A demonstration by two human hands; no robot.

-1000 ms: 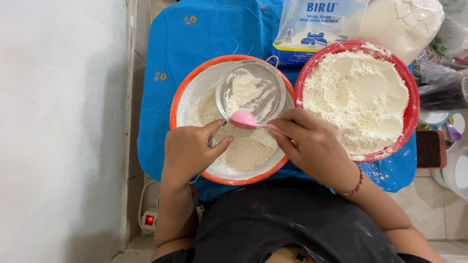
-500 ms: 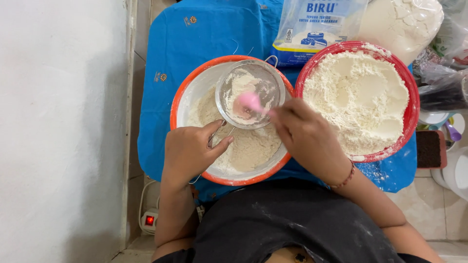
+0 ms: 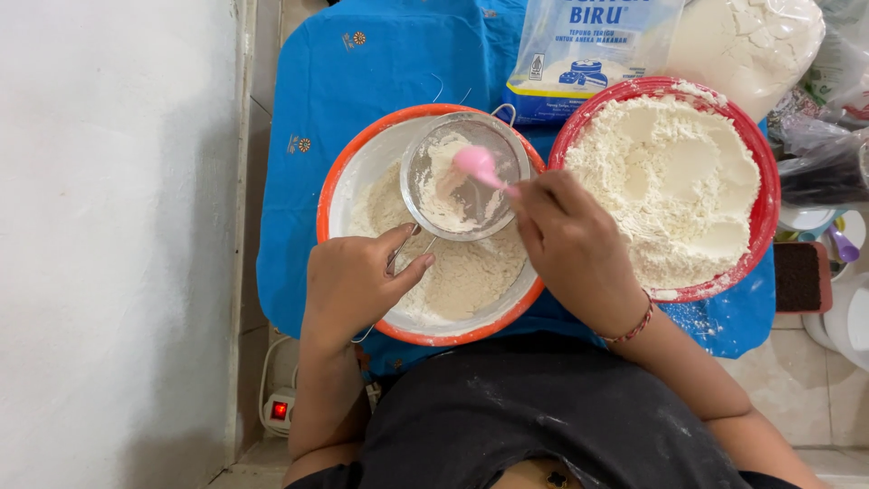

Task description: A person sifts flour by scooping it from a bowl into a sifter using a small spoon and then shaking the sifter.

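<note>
1. A blue cloth [image 3: 362, 118] covers the low surface, beside a white wall [image 3: 109, 226] and tiled floor.
2. The left hand [image 3: 353, 285] grips the metal sieve [image 3: 466, 177] handle over the orange-rimmed bowl [image 3: 339, 195].
3. The right hand [image 3: 570, 249] clasps a pink spoon [image 3: 480, 166] inside the sieve.

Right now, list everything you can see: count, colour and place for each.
orange bowl: one, orange rim, white inside, centre, part-filled with flour
sieve: one, metal, over the orange bowl
spoon: one, pink, inside the sieve
red bowl: one, red, right of the orange bowl, full of flour
cloth: one, blue, under both bowls
flour bag: one, clear with blue print, top centre
power strip: one, white, red switch, floor lower left
left hand: holds the sieve handle
right hand: holds the spoon
</note>
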